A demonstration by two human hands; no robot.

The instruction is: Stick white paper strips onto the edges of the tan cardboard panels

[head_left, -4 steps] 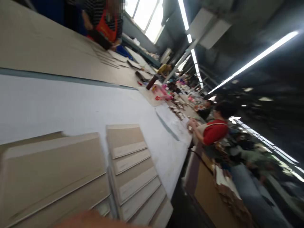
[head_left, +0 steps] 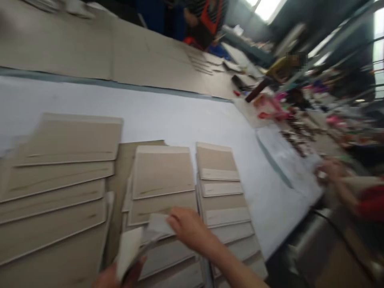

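Note:
My right hand [head_left: 190, 232] reaches in from the lower right, its fingers pinched on a thin whitish strip [head_left: 159, 225]. At the bottom edge my left hand [head_left: 121, 276], partly cut off and blurred, is closed around a cream piece [head_left: 129, 250] with a dark underside. The strip and the cream piece meet or overlap; whether they are joined I cannot tell. Beneath my hands lies a middle row of overlapping beige panels [head_left: 165, 170]. A left row of panels [head_left: 75, 140] and a narrower right row [head_left: 217, 158] flank it.
White sheeting [head_left: 168, 116] covers the table under the rows. Beyond it runs a beige surface [head_left: 84, 48]. A co-worker in an orange apron [head_left: 208, 18] stands across the table; another person's hand [head_left: 331, 170] is at the right. Pink bags [head_left: 270, 106] lie at the far right.
The view has swung left and down, so the left row now shows. Both my hands are visible with the pieces, where only a blurred bit of skin showed at the bottom before.

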